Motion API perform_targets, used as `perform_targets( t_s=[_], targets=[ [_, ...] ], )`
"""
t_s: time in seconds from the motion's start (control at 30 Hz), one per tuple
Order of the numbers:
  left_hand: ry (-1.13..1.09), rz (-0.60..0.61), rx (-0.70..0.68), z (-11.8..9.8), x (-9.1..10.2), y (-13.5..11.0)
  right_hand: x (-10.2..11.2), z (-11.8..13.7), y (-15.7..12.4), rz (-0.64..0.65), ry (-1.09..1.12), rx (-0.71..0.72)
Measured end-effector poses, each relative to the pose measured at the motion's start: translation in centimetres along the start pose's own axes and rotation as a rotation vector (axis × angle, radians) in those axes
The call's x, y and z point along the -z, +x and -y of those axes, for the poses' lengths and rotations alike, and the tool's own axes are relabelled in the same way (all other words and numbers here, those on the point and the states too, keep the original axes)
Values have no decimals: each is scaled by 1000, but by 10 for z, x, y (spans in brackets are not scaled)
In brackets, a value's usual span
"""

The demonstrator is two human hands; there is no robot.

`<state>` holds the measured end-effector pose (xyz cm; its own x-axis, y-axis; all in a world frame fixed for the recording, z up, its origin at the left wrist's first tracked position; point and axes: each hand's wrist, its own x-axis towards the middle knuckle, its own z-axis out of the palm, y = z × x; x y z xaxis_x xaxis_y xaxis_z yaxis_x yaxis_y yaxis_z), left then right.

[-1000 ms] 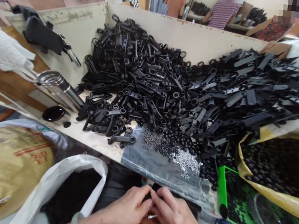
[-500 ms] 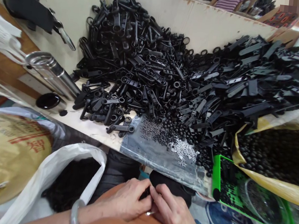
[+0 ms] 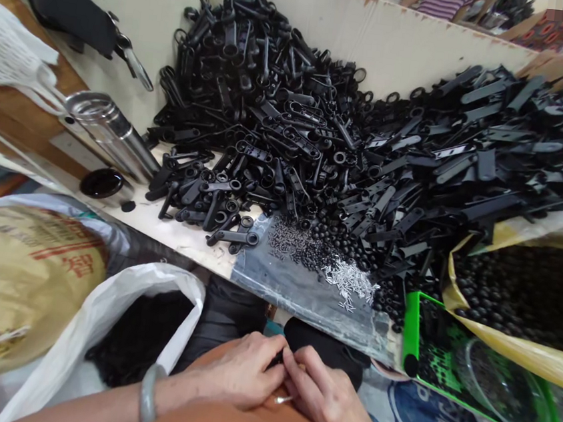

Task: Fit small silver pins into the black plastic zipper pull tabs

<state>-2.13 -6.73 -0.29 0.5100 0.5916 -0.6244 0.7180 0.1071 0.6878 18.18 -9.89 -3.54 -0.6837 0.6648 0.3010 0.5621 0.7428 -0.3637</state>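
My left hand (image 3: 255,371) and my right hand (image 3: 319,388) meet in front of my body, below the table's front edge. Fingers of both close round a small black plastic part (image 3: 278,358), most of it hidden by them. A thin shiny metal piece (image 3: 283,399) shows just under the right fingers; whether it is held I cannot tell. Beyond the hands, a dark mat (image 3: 293,293) carries small silver pins (image 3: 350,282), tiny dark pieces (image 3: 288,238) and black beads (image 3: 353,245).
Heaps of black ring-ended parts (image 3: 253,100) and flat black parts (image 3: 485,138) fill the table. A steel flask (image 3: 118,133) stands left. A white sack (image 3: 72,330) is at lower left; a green tray (image 3: 412,332) and a bead-filled yellow bag (image 3: 514,336) are right.
The view has shifted slightly, so the table's things appear a little farther right. Both hands stay together round the black part, with barely any finger movement.
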Motion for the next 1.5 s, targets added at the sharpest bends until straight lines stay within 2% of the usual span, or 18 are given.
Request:
perform_targets(
  t_s=[0.23,0.4,0.67,0.87,0.93,1.03,1.1,1.17,1.23,1.3,1.5],
  targets=[
    [27,-21,36,-15,4,-4,15,-1,15,68,72,51],
    [23,-44,13,-11,-2,0,14,-2,12,82,91,42],
    [-75,-9,20,-12,4,-2,19,4,12,120,45,47],
    [-217,-36,-7,-1,-6,2,18,7,12,127,83,44],
    [-244,-53,-6,3,-5,5,20,3,16,118,116,-18],
    [-387,-169,-79,5,5,12,25,-7,30,37,252,-243],
    [-498,-309,-146,4,15,17,25,-14,42,-99,368,-398],
    [-517,-413,-192,1,26,21,22,-20,53,-269,442,-478],
    [-452,-438,-215,-2,35,23,16,-24,63,-391,459,-484],
    [-418,-418,-219,-5,40,22,11,-27,70,-454,437,-447],
    [-405,-342,-131,-9,45,22,16,-38,79,-457,323,-259]
  ],
)
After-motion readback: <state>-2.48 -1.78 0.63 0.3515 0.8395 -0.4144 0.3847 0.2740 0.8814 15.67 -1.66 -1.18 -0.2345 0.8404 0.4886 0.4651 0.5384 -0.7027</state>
